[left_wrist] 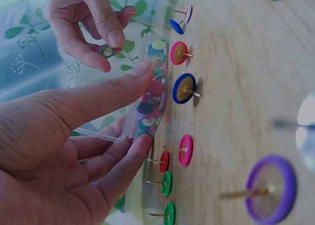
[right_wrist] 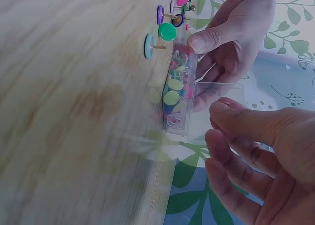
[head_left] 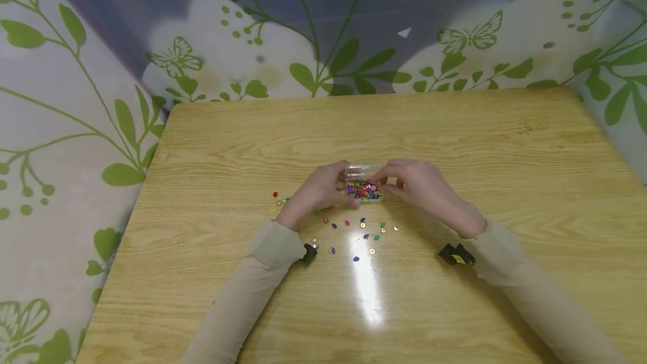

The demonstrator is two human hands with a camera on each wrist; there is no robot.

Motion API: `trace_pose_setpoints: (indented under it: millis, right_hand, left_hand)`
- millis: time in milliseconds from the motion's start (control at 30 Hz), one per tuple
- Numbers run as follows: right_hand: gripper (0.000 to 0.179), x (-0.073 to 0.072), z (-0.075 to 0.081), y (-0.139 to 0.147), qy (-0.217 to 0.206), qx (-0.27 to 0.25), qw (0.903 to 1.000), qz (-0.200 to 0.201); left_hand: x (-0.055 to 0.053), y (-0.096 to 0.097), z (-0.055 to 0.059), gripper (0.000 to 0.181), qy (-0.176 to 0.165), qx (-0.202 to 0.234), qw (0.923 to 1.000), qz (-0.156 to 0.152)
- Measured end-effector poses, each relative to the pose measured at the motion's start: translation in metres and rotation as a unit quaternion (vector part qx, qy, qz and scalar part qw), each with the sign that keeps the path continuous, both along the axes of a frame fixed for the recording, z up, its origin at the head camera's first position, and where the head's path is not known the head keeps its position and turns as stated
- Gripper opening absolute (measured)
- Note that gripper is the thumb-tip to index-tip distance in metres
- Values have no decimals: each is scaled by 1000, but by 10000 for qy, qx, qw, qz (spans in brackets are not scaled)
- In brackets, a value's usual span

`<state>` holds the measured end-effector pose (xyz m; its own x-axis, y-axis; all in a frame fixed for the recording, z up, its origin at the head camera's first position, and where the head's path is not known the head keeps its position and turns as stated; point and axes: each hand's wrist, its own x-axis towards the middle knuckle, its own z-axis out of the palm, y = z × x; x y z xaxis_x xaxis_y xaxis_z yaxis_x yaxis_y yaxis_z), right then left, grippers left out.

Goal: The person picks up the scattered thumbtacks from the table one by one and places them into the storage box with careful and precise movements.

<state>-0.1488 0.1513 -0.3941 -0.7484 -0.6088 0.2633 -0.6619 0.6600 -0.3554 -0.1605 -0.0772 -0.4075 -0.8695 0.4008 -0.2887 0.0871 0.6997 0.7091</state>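
Grips the open clear box on the worktop by its left end with the left hand; pinches a green thumbtack with the right hand, near the box's right end. Could drop the green thumbtack through a loose pinch, or prick a fingertip by reaching into the crowded thumbtacks inside. Might spill these by tilting the box, or jab a palm by pressing down on loose thumbtacks lying point-up nearby.

Homelike room — leafy butterfly-print walls, wood-grain table.
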Motion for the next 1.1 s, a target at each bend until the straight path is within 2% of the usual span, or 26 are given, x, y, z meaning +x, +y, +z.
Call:
trace_pose_setpoints:
  millis: [133, 433, 667, 933, 1100]
  right_hand:
    - [20, 1, -1, 1, -17, 112, 9999, -29]
    - [12, 7, 2, 7, -25, 148, 9999, 13]
    - [12, 18, 2, 19, -520, 426, 9976, 158]
    - [13, 29, -3, 23, -1274, 565, 9893, 425]
    - [13, 31, -8, 26, -1362, 705, 9863, 610]
  left_hand:
    - [0, 0, 0, 63, -19, -6, 10000, 0]
    - [0, 0, 1, 61, -66, 139, 9999, 24]
    - [1, 0, 3, 60, -75, 123, 9999, 36]
    - [1, 0, 2, 61, -15, 45, 10000, -14]
    - [1, 0, 2, 61, -32, 51, 10000, -21]
